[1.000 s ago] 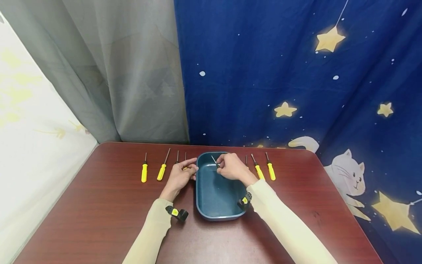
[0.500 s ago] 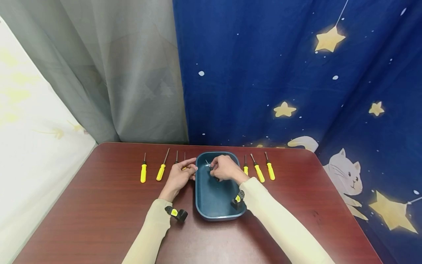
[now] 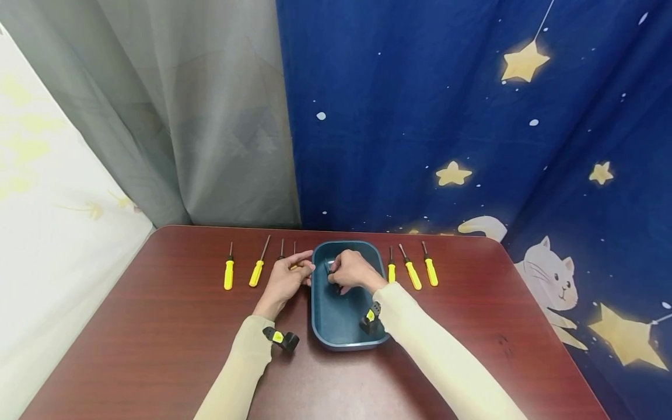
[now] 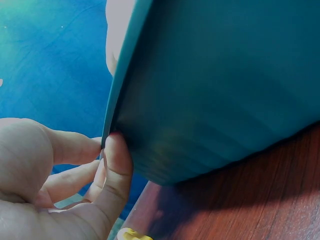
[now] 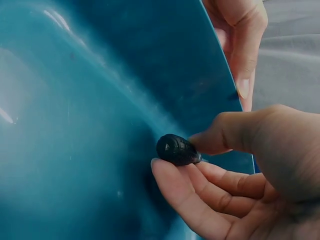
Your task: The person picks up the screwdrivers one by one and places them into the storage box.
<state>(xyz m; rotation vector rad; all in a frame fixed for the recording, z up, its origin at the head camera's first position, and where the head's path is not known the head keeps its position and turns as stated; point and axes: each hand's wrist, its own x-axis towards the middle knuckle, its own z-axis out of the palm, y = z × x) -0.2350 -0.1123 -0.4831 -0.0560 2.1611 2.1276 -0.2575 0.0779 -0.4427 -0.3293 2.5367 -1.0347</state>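
A deep blue plastic tub (image 3: pixel 336 318) stands on the table. My left hand (image 3: pixel 285 281) is at its left side; in the left wrist view the thumb and fingers pinch the tub's rim (image 4: pixel 119 82). Inside the tub, toward its far left, my right hand (image 3: pixel 355 272) holds a small black-handled screwdriver (image 5: pixel 175 149) between thumb and fingers. The rounded end of its ridged handle shows in the right wrist view. Most of the metal shaft is hidden by the fingers.
Yellow-handled screwdrivers lie in a row on the dark red table (image 3: pixel 173 326): several on the left, including one at the far end (image 3: pixel 228 274), and three on the right, such as the outermost (image 3: pixel 431 272). My left hand partly covers two. Curtains hang behind the table.
My right hand has moved left and lower within the tub, taking the small screwdriver along. More of the nearest right-hand yellow screwdriver shows now. My left hand has kept its place at the rim.
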